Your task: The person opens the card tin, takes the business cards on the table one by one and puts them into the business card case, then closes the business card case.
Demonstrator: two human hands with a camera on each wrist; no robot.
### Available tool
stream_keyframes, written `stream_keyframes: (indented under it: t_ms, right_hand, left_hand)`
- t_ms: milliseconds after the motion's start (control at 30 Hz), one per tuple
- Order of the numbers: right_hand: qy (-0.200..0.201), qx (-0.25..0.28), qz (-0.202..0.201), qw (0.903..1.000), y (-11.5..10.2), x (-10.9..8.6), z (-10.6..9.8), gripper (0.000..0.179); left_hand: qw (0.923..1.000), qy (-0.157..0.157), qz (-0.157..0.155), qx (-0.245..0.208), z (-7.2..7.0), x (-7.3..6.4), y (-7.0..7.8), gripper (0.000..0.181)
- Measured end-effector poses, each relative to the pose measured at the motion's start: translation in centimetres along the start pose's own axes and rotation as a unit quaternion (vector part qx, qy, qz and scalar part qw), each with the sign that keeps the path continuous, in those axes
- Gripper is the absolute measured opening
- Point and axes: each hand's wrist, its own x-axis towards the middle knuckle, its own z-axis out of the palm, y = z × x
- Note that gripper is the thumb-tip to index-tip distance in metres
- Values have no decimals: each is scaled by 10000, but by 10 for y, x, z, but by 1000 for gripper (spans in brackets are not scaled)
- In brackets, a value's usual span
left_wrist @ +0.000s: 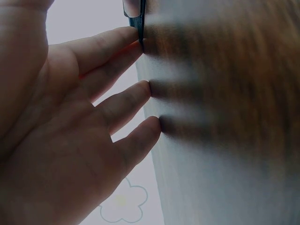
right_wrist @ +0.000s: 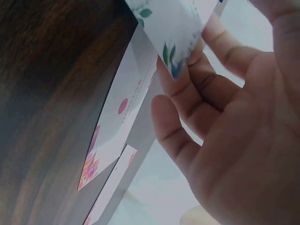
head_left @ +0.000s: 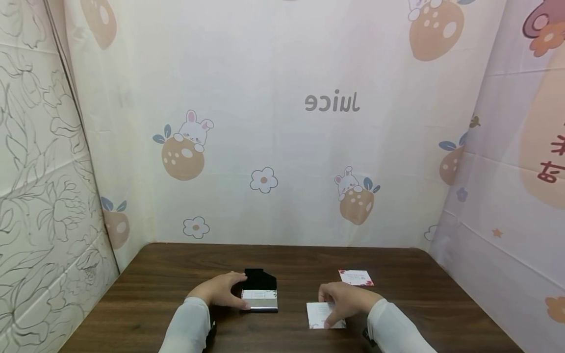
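My left hand (head_left: 222, 290) rests at the left side of a small card case (head_left: 265, 310) with its dark lid raised. Thumb and a finger touch the case's left edge; in the left wrist view the fingers are nearly straight, several fingertips against the table. White cards (head_left: 260, 294) show inside the case. Over to the right, my right hand (head_left: 346, 300) pinches a white card with green and blue leaves (right_wrist: 173, 33), low over the table. In the right wrist view, a card with pink print (right_wrist: 122, 98) lies beyond it, part covered.
A white card with red flowers (head_left: 355, 277) lies behind my right hand. The brown wooden table (head_left: 291, 264) ends at a printed curtain (head_left: 282, 206), with more curtains at both sides. Another thin pale card (right_wrist: 110, 187) shows edge-on in the right wrist view.
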Motion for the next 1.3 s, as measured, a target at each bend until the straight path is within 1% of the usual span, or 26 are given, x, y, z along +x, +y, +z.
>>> stream_keyframes:
  t_ms: [133,300,433,533,633,767,833,1000,1300]
  right_hand:
    - [67,-178,5,9998,1,0,1,34]
    - [77,-272,41,9996,2,2,0,33]
    - [87,-230,-47,9997,2,1,-1,31]
    - [111,-156,-155,9997,4,0,-2,25]
    - [146,-96,-179,9997,6,0,-1,19]
    - [138,28,-93,9999,6,-1,-2,24]
    - [139,152,-118,9997,5,-1,-3,25]
    - [171,464,-191,9986,4,-2,-4,20]
    - [270,434,-408,9979,8,-1,0,23]
  left_hand:
    - [10000,-4,-5,-3,0,-1,2,85]
    - [10000,-2,-29,-5,0,0,1,84]
    - [10000,-1,-32,16,0,0,0,84]
    - [10000,9,-11,12,0,1,0,84]
    - [10000,22,9,11,0,0,0,84]
    - [10000,42,38,19,0,0,1,84]
    - [10000,44,42,22,-1,0,1,84]
    - [10000,45,14,32,-2,0,1,84]
    - [10000,-26,-13,52,-1,2,-2,84]
